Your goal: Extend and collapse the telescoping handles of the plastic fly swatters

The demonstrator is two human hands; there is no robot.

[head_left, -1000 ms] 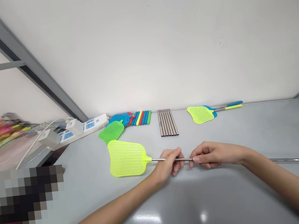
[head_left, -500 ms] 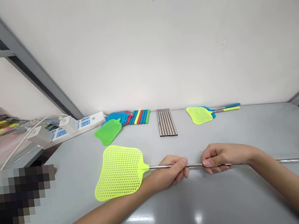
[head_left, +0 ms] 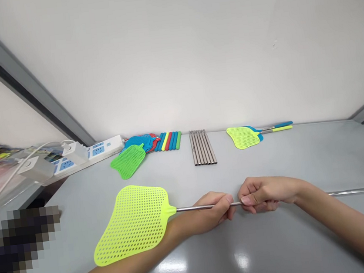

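A yellow mesh swatter head [head_left: 134,223] sits on the end of a thin metal rod [head_left: 190,208], above my left forearm. My left hand [head_left: 218,211] is closed round the rod, thumb on top. Close to its right, my right hand [head_left: 261,194] pinches the same rod between thumb and curled fingers. Only a short piece of rod shows between the two hands. What lies inside the right hand is hidden by its fingers.
On the grey table [head_left: 160,174] lie a green swatter head [head_left: 128,161], blue heads [head_left: 136,143], coloured handles [head_left: 169,141], metal tubes [head_left: 203,147] and two swatters [head_left: 244,138] with handles. A power strip [head_left: 98,150] is at the left, a clear edge strip [head_left: 362,191] at the right.
The swatter head has moved left and down and looks larger. My hands are closer together, with the left shifted right and the right shifted left. The view has shifted slightly.
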